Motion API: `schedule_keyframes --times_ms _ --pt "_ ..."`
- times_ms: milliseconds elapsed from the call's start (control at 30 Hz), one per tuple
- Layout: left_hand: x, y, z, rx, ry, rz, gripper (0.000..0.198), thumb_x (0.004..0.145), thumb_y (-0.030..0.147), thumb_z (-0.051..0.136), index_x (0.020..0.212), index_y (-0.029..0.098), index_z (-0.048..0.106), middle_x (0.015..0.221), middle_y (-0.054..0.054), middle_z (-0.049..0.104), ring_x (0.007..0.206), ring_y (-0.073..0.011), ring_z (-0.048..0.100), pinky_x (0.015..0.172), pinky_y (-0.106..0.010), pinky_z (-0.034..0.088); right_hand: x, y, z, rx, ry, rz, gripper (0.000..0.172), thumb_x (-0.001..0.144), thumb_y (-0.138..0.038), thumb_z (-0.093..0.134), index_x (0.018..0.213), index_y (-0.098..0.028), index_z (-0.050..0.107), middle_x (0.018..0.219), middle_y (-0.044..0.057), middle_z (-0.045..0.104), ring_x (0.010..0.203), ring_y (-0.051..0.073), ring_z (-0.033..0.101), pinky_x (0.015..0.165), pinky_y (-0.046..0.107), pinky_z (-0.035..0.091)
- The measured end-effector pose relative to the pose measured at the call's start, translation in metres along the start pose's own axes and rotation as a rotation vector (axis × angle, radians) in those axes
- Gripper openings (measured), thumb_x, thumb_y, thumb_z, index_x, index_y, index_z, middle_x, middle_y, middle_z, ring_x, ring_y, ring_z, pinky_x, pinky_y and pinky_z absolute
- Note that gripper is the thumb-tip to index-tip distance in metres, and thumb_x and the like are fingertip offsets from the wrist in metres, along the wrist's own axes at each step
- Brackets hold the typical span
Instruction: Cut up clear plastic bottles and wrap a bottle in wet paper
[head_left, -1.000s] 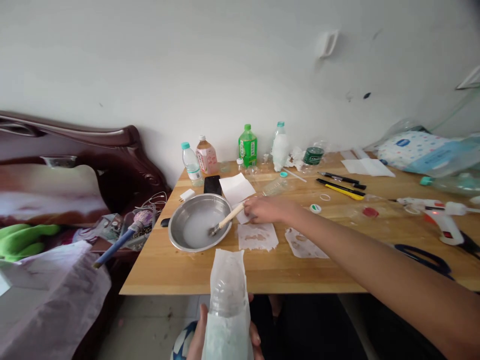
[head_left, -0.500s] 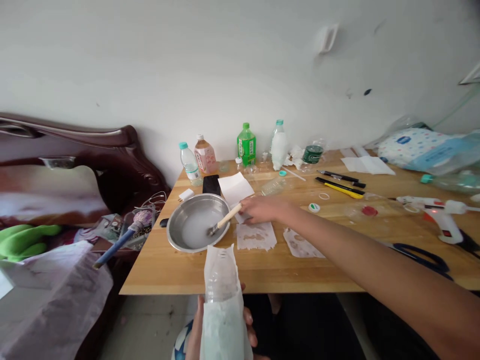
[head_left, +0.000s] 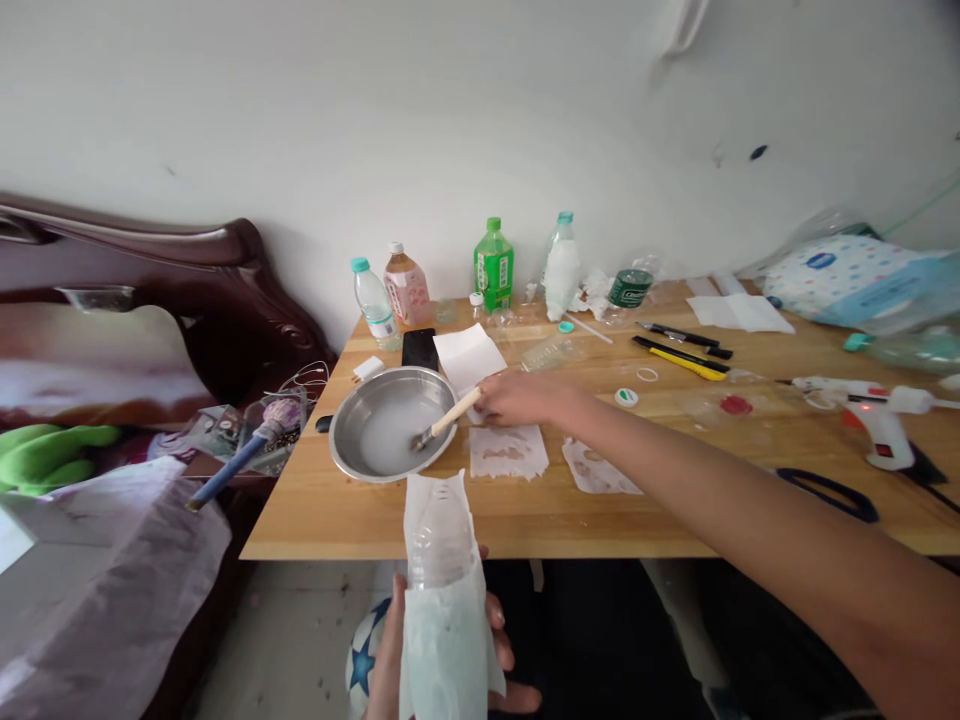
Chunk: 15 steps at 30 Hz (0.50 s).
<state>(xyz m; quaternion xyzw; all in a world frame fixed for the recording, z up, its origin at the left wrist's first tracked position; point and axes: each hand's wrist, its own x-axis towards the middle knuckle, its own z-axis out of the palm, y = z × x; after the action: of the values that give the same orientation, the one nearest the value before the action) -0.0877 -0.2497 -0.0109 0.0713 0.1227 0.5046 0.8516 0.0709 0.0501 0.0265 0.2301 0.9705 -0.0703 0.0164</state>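
My left hand (head_left: 499,640) is wrapped round a clear plastic bottle (head_left: 442,545) partly covered with wet white paper (head_left: 446,650), below the table's front edge. My right hand (head_left: 510,398) reaches over the table beside the metal bowl (head_left: 345,455); its fingers are largely hidden behind the hand and the brush handle. The brush (head_left: 456,410) leans on the bowl's right rim, bristles at the cloudy liquid (head_left: 386,435). Whether my right hand grips the brush or something beneath is unclear. Wet paper pieces (head_left: 510,452) lie just in front of that hand.
On the wooden table (head_left: 337,520) stand several bottles along the wall, among them a green one (head_left: 493,268). A phone (head_left: 420,348) lies behind the bowl. To the right are a yellow cutter (head_left: 690,364), scissors (head_left: 829,493) and a glue gun (head_left: 885,425).
The view has tilted down slightly, so the table sits higher in the picture. My right hand has shifted slightly beside the brush handle. The bottle stays in my left hand.
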Motion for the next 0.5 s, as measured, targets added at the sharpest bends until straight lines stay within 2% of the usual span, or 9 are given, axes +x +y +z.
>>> schedule_keyframes --times_ms 167,300,400,500 --pt "0.000 -0.001 0.006 0.011 -0.003 -0.013 0.059 0.094 0.064 0.043 0.133 0.024 0.061 0.107 -0.013 0.070 0.091 -0.0271 0.068 0.089 -0.060 0.051 0.003 -0.002 0.000 -0.003 0.025 0.073 0.019 0.089 -0.017 0.053 0.096 -0.016 0.071 0.101 0.011 0.070 0.086 0.021 0.064 0.071 0.029 0.041" --pt "-0.003 0.001 0.008 0.025 0.031 0.017 0.057 0.095 0.061 0.043 0.132 0.022 0.062 0.105 -0.013 0.070 0.088 -0.0262 0.068 0.086 -0.059 0.052 0.000 -0.005 -0.008 0.014 0.014 0.054 0.018 0.088 -0.025 0.061 0.100 -0.019 0.072 0.105 0.009 0.070 0.088 0.021 0.064 0.070 0.026 0.041" --pt "-0.006 0.000 0.005 0.022 0.041 0.031 0.061 0.095 0.064 0.038 0.132 0.021 0.062 0.104 -0.013 0.070 0.087 -0.0266 0.068 0.085 -0.060 0.052 -0.002 -0.010 -0.012 0.020 -0.027 0.000 0.021 0.083 -0.026 0.070 0.103 -0.020 0.071 0.108 0.007 0.069 0.090 0.020 0.064 0.074 0.026 0.044" --pt "-0.007 -0.002 0.001 0.012 0.046 0.013 0.062 0.095 0.065 0.036 0.131 0.022 0.063 0.105 -0.014 0.070 0.087 -0.0268 0.068 0.086 -0.060 0.051 -0.002 -0.013 -0.008 0.025 -0.046 -0.013 0.015 0.090 -0.025 0.065 0.102 -0.017 0.070 0.107 0.007 0.068 0.094 0.020 0.063 0.084 0.033 0.047"
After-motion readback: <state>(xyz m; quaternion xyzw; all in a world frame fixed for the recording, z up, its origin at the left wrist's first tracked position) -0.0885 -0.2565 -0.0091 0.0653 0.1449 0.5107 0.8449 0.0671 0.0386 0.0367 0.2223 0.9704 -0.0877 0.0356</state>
